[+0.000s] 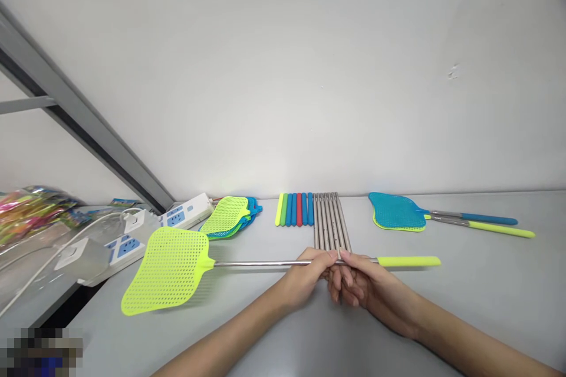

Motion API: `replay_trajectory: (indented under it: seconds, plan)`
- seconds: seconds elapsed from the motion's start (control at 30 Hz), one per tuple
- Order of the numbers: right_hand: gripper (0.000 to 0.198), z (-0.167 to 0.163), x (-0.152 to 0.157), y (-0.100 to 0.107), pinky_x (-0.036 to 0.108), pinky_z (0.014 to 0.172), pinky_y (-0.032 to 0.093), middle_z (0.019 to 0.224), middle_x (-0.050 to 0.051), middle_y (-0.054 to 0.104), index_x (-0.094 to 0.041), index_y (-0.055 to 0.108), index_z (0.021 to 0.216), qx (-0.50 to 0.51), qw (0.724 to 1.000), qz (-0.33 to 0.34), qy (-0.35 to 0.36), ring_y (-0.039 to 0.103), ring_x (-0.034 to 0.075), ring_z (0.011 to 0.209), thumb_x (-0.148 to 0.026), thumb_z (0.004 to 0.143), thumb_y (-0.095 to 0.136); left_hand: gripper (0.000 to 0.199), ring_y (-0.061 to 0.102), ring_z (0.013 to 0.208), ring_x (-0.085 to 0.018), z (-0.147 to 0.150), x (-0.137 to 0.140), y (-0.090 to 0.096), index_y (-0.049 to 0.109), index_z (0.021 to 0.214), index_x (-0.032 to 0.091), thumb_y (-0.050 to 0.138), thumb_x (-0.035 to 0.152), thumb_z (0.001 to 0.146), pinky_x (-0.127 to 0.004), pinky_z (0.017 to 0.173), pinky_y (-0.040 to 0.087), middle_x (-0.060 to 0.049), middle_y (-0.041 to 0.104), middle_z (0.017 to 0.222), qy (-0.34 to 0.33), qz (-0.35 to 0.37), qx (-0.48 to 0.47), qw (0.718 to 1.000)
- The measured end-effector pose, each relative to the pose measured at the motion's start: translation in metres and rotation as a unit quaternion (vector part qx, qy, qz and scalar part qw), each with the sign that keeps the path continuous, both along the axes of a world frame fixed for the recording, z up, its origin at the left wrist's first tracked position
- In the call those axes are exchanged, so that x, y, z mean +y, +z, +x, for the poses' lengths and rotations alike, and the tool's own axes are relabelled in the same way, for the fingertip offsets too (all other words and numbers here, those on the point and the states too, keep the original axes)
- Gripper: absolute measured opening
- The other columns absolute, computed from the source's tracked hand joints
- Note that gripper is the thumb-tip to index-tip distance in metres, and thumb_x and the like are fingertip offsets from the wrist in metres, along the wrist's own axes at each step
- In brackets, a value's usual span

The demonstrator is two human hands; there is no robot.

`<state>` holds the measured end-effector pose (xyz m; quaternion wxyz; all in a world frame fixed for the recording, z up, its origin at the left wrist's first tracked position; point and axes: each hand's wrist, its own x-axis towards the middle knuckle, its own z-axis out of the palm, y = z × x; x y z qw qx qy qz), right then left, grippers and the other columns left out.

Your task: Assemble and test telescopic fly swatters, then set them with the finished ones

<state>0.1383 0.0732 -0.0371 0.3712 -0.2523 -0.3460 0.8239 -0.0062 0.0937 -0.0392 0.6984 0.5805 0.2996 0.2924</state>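
A yellow-green fly swatter [168, 271] with a metal rod and a yellow-green grip is held level above the table. My left hand [305, 274] pinches its rod near the middle. Close beside it, my right hand [367, 283] grips the same rod, nearer the handle end; thumbs almost touch. Behind my hands lies a row of metal rods [329, 221], their near ends partly hidden. To their left are several coloured handle grips [294, 209] in yellow, green, blue and red. Loose swatter heads [227, 216] are stacked further left.
Two whole swatters, a blue one [395, 210] on top of a yellow-green one, lie at the right on the grey table [486, 300]. Power strips [126, 247] with plugs and a white cable [57, 253] are at left, near plastic-wrapped packages [33, 209]. A wall stands behind.
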Motion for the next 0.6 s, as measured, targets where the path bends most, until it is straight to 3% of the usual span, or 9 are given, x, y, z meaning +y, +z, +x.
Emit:
replay_trajectory:
  seconds: [0.17, 0.27, 0.43, 0.6]
  plan:
    - [0.044, 0.0012, 0.0015, 0.0000, 0.028, 0.061, 0.035, 0.061, 0.004, 0.052, -0.013, 0.056, 0.062, -0.037, 0.999, 0.027, -0.018, 0.048, 0.014, 0.060, -0.041, 0.086, 0.032, 0.041, 0.053, 0.052, -0.014, 0.0031, -0.0013, 0.0038, 0.051, 0.058, 0.014, 0.030, 0.037, 0.085, -0.025, 0.055, 0.039, -0.003, 0.054, 0.052, 0.041, 0.010, -0.012, 0.999]
    - [0.037, 0.0006, 0.0006, -0.0023, 0.027, 0.060, 0.036, 0.067, 0.005, 0.055, -0.013, 0.060, 0.067, -0.082, 0.993, 0.037, -0.069, 0.049, 0.014, 0.065, -0.039, 0.084, 0.039, 0.038, 0.050, 0.051, -0.012, 0.0043, -0.0016, 0.0049, 0.047, 0.055, 0.014, 0.032, 0.033, 0.085, -0.024, 0.056, 0.037, 0.000, 0.050, 0.049, 0.085, 0.027, -0.010, 0.996]
    - [0.031, -0.0020, 0.0005, -0.0046, 0.028, 0.061, 0.037, 0.066, 0.006, 0.059, -0.014, 0.063, 0.064, -0.155, 0.969, 0.134, -0.134, 0.049, 0.016, 0.066, -0.034, 0.080, 0.047, 0.031, 0.045, 0.053, -0.010, 0.0044, -0.0027, 0.0063, 0.045, 0.055, 0.015, 0.039, 0.028, 0.082, -0.022, 0.055, 0.035, 0.002, 0.045, 0.052, 0.138, 0.054, 0.002, 0.989]
    - [0.029, -0.0011, 0.0009, -0.0030, 0.028, 0.064, 0.038, 0.067, 0.006, 0.060, -0.015, 0.062, 0.064, -0.175, 0.965, 0.124, -0.148, 0.051, 0.018, 0.069, -0.037, 0.078, 0.050, 0.027, 0.048, 0.059, -0.012, 0.0029, -0.0078, 0.0086, 0.050, 0.061, 0.014, 0.041, 0.029, 0.082, -0.023, 0.060, 0.037, 0.001, 0.050, 0.056, 0.176, 0.079, 0.024, 0.981]
